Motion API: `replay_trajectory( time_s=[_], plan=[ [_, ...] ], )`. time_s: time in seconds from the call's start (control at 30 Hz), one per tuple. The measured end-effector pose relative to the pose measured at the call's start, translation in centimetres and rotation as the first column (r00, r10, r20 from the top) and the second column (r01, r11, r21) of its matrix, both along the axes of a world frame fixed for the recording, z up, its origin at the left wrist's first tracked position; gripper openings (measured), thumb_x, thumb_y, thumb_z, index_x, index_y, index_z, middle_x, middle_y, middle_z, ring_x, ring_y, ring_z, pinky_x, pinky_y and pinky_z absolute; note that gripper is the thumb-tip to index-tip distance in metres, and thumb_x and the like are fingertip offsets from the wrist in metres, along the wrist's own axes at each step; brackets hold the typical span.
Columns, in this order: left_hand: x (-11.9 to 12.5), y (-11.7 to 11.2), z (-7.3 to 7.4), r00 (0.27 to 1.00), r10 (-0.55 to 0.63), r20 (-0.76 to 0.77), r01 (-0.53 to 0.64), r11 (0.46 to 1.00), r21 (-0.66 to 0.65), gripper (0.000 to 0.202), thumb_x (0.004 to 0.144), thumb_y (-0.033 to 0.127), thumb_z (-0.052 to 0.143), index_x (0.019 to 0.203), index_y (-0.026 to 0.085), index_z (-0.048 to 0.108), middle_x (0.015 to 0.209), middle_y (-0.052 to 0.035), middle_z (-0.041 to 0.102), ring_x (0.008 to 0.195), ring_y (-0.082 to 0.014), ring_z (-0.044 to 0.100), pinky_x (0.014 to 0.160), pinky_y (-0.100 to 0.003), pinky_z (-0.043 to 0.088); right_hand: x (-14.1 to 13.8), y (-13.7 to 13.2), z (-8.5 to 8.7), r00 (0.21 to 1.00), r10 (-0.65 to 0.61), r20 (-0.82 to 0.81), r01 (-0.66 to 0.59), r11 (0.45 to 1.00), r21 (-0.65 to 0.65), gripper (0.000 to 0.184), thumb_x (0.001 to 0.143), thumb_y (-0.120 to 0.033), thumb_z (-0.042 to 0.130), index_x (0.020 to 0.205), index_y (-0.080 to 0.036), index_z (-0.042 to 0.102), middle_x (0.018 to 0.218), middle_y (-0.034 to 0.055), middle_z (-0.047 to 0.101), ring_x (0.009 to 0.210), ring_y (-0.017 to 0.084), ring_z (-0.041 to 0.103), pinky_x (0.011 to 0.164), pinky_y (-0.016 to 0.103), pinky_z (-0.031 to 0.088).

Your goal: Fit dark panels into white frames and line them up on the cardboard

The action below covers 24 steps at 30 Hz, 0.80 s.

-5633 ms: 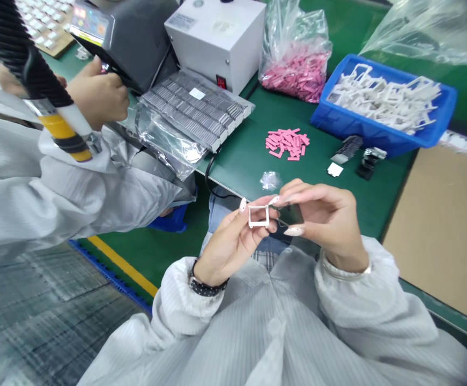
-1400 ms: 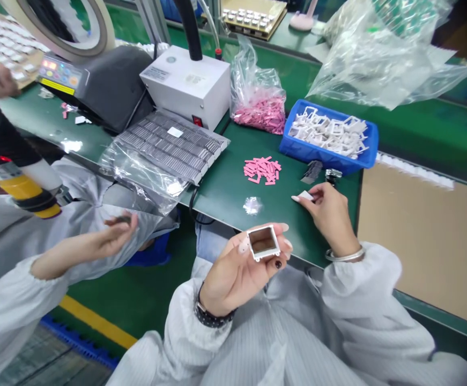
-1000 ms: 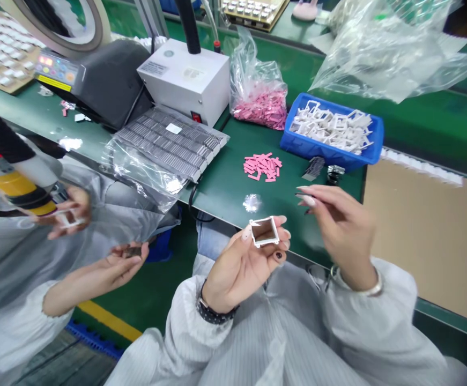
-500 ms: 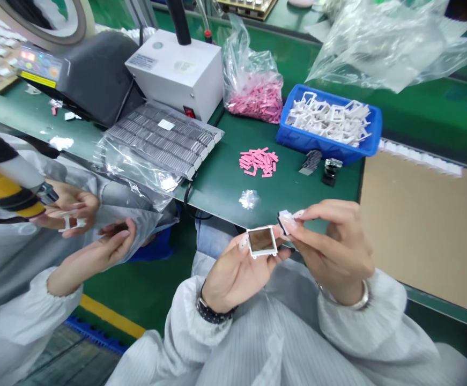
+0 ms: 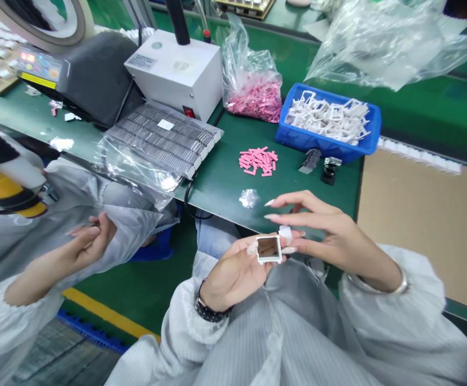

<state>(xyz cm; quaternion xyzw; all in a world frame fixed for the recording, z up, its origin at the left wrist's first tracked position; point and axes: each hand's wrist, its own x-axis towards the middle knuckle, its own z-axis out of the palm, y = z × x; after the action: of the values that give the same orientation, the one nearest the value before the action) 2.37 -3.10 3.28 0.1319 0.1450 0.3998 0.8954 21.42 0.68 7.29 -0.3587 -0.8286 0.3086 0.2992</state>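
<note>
My left hand (image 5: 233, 273) pinches a small white square frame (image 5: 269, 249) with a shiny dark plate set in it, held in front of my lap. My right hand (image 5: 321, 233) holds a small white piece (image 5: 285, 234) between thumb and a finger, right against the frame's right edge, while the other fingers stretch out. On the green table (image 5: 221, 187) lie a small pile of pink strips (image 5: 257, 161) and a blue bin of white frames (image 5: 330, 120).
A co-worker's hand (image 5: 90, 236) and white sleeve are at the left. On the table stand a white box device (image 5: 172, 72), a tray of grey plates (image 5: 164, 142) in plastic, a bag of pink strips (image 5: 255, 99), a crumpled film scrap (image 5: 249, 197). Brown cardboard (image 5: 422, 225) lies right.
My right hand fetched a small white piece from the table and brought it to the frame's right edge. Both hands dropped slightly. The co-worker's hands shifted at left.
</note>
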Motion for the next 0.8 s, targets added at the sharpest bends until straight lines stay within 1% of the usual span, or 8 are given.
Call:
replay_trajectory(
  time_s=[0.03, 0.1, 0.23, 0.37, 0.5, 0.63, 0.7, 0.8],
  plan=[
    [0.0, -0.1, 0.0, 1.000, 0.006, 0.002, -0.006, 1.000, -0.022, 0.027, 0.078, 0.036, 0.071, 0.097, 0.016, 0.074, 0.107, -0.0090, 0.070, 0.097, -0.0164, 0.062, 0.090, -0.026, 0.044, 0.0, 0.1, -0.1, 1.000, 0.026, 0.006, -0.026, 1.000, 0.006, 0.029, 0.090, -0.024, 0.058, 0.119, -0.026, 0.063, 0.120, 0.0094, 0.060, 0.110, 0.021, 0.056, 0.083, 0.036, 0.055],
    [0.1, -0.2, -0.1, 0.999, 0.033, 0.004, -0.033, 0.997, -0.076, 0.025, 0.078, 0.036, 0.072, 0.094, 0.018, 0.074, 0.103, -0.0066, 0.070, 0.097, -0.0167, 0.061, 0.089, -0.029, 0.045, -0.3, 0.2, -0.4, 1.000, 0.026, 0.013, -0.027, 0.996, 0.081, 0.028, 0.090, -0.023, 0.059, 0.118, -0.025, 0.063, 0.118, 0.0096, 0.061, 0.110, 0.021, 0.055, 0.086, 0.040, 0.053],
    [0.1, -0.4, -0.1, 0.997, 0.077, -0.002, -0.077, 0.988, -0.134, 0.023, 0.075, 0.035, 0.075, 0.090, 0.017, 0.073, 0.098, -0.0045, 0.068, 0.095, -0.0167, 0.058, 0.087, -0.032, 0.046, -0.9, -0.4, -1.0, 0.997, -0.065, 0.027, 0.055, 0.954, 0.294, 0.029, 0.087, -0.019, 0.062, 0.116, -0.021, 0.063, 0.115, 0.0117, 0.061, 0.108, 0.024, 0.052, 0.087, 0.045, 0.050],
    [0.2, -0.4, -0.1, 0.997, 0.080, -0.003, -0.080, 0.983, -0.163, 0.025, 0.073, 0.035, 0.076, 0.090, 0.017, 0.072, 0.096, -0.0041, 0.067, 0.094, -0.0168, 0.057, 0.087, -0.033, 0.046, -1.3, -1.2, -1.6, 0.989, -0.149, 0.009, 0.134, 0.914, 0.384, 0.026, 0.089, -0.019, 0.059, 0.114, -0.021, 0.063, 0.111, 0.0116, 0.063, 0.103, 0.024, 0.054, 0.083, 0.044, 0.051],
    [0.3, -0.3, 0.0, 0.997, 0.079, -0.007, -0.078, 0.979, -0.187, 0.025, 0.072, 0.036, 0.076, 0.088, 0.018, 0.072, 0.094, -0.0044, 0.068, 0.092, -0.0174, 0.058, 0.086, -0.033, 0.046, -1.6, -1.6, -2.4, 0.981, -0.178, -0.073, 0.192, 0.897, 0.398, 0.031, 0.088, -0.017, 0.061, 0.119, -0.021, 0.062, 0.111, 0.0119, 0.063, 0.101, 0.024, 0.054, 0.081, 0.044, 0.050],
    [0.1, -0.4, 0.2, 0.998, 0.056, -0.014, -0.057, 0.989, -0.137, 0.029, 0.071, 0.040, 0.077, 0.088, 0.017, 0.072, 0.099, -0.0066, 0.068, 0.094, -0.0193, 0.059, 0.088, -0.033, 0.044, -1.8, -1.6, -2.6, 0.974, -0.177, -0.139, 0.209, 0.941, 0.265, 0.039, 0.088, -0.021, 0.060, 0.127, -0.023, 0.058, 0.115, 0.0121, 0.062, 0.104, 0.025, 0.055, 0.080, 0.043, 0.052],
    [0.0, -0.5, 0.1, 0.999, 0.043, -0.034, -0.047, 0.992, -0.115, 0.032, 0.070, 0.042, 0.077, 0.088, 0.016, 0.072, 0.103, -0.0076, 0.067, 0.094, -0.0199, 0.059, 0.089, -0.033, 0.043, -1.9, -1.6, -2.3, 0.975, -0.175, -0.139, 0.202, 0.956, 0.211, 0.035, 0.090, -0.024, 0.058, 0.125, -0.024, 0.059, 0.114, 0.0117, 0.062, 0.104, 0.025, 0.056, 0.079, 0.042, 0.053],
    [0.0, -0.7, -0.2, 0.998, 0.054, -0.032, -0.057, 0.993, -0.106, 0.031, 0.070, 0.042, 0.077, 0.087, 0.016, 0.072, 0.098, -0.0058, 0.067, 0.091, -0.0184, 0.060, 0.091, -0.032, 0.041, -1.9, -1.6, -1.8, 0.975, -0.185, -0.122, 0.211, 0.945, 0.251, 0.028, 0.090, -0.025, 0.058, 0.117, -0.024, 0.064, 0.111, 0.0112, 0.064, 0.102, 0.025, 0.057, 0.078, 0.043, 0.053]
  ],
)
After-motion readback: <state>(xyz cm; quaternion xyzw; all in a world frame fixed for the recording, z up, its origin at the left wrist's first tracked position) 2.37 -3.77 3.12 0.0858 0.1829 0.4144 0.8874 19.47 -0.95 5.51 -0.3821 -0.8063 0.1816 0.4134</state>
